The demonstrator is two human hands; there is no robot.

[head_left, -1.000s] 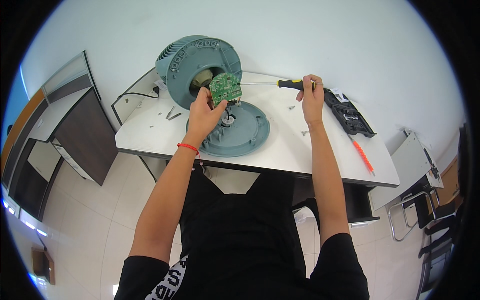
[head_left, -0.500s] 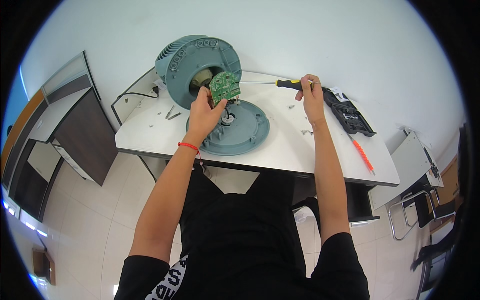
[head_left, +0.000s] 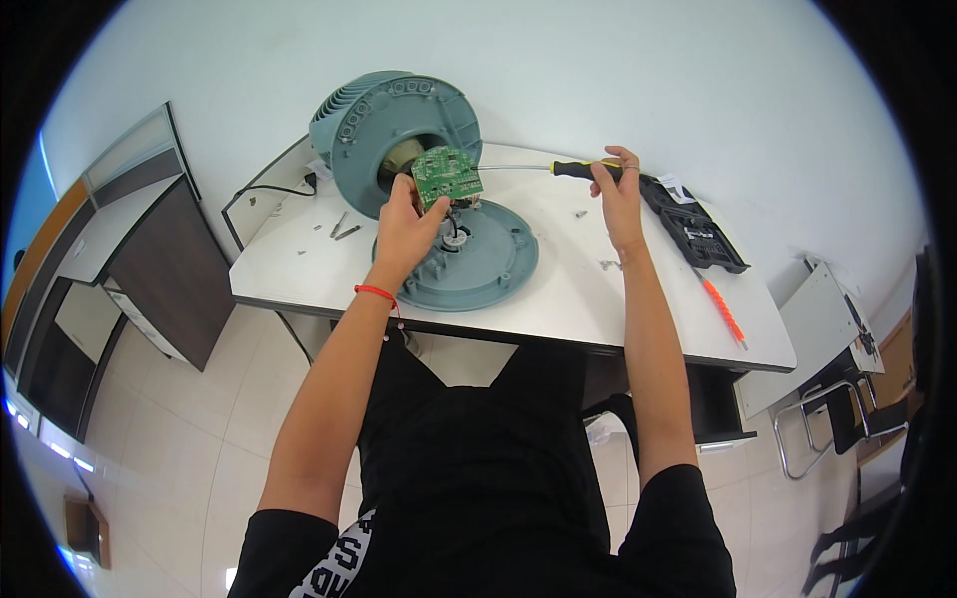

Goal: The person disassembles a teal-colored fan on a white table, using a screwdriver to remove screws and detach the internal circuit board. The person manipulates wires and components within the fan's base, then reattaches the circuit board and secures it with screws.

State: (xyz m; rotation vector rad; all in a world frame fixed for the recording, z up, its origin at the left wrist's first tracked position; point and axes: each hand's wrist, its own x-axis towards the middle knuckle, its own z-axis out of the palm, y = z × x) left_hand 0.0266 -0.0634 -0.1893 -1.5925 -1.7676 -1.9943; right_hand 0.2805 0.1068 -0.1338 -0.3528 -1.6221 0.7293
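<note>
Green circuit board (head_left: 447, 175) is held up over the left half of the white table (head_left: 578, 309), in front of an open grey-blue housing (head_left: 404, 112). At far left lie a black plug (head_left: 311, 180) and slim metal pieces (head_left: 340, 228). Next comes the housing, its round opening exposed, so the unit is evidently opened up. The left hand (head_left: 404, 231) pinches the board by its near left edge. Below it lies a round grey-blue base (head_left: 495, 257), apart from the housing; a dark wire there suggests the board is not fully free. Rightward, a screwdriver (head_left: 573, 168) points left, its tip at the board's right edge; contact is unclear, and work there looks unfinished. The right hand (head_left: 620, 199) grips its handle end. Small loose metal bits (head_left: 610, 265) lie nearer, an open black tool case (head_left: 701, 235) farther right.
</note>
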